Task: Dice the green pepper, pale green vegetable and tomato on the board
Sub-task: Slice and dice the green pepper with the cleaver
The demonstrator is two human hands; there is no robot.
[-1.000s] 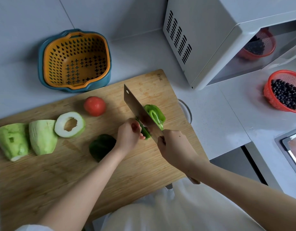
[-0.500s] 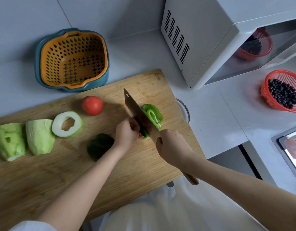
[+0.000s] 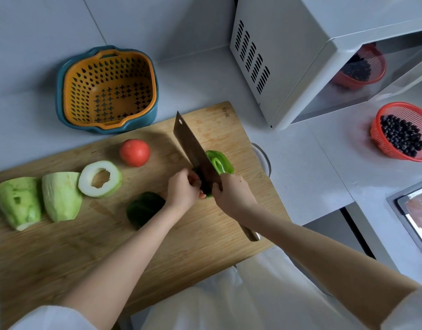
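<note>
The right hand [image 3: 233, 196] is wrapped tight around the handle of a cleaver [image 3: 193, 146]. Its blade runs away from the body and stands edge-down across the green pepper [image 3: 220, 161]. The left hand [image 3: 182, 191] has its fingers curled onto the near, darker end of that pepper, right against the blade's left face.

A white microwave [image 3: 288, 55] stands at the far right of the pale surface [image 3: 312, 175]. The wooden board [image 3: 110, 246] fills the middle and left. An orange strainer nested in a teal bowl [image 3: 107, 89] stands just beyond the board's far edge. A red basket [image 3: 381, 129] of dark berries stands at the right.

On the board's left end two chunks of pale green vegetable [image 3: 17, 202] lie side by side. A hollow ring slice [image 3: 100, 178] leans against the right one. A dark pepper half [image 3: 144, 209] lies near the left wrist, and the whole tomato [image 3: 134, 152] sits beyond it.
</note>
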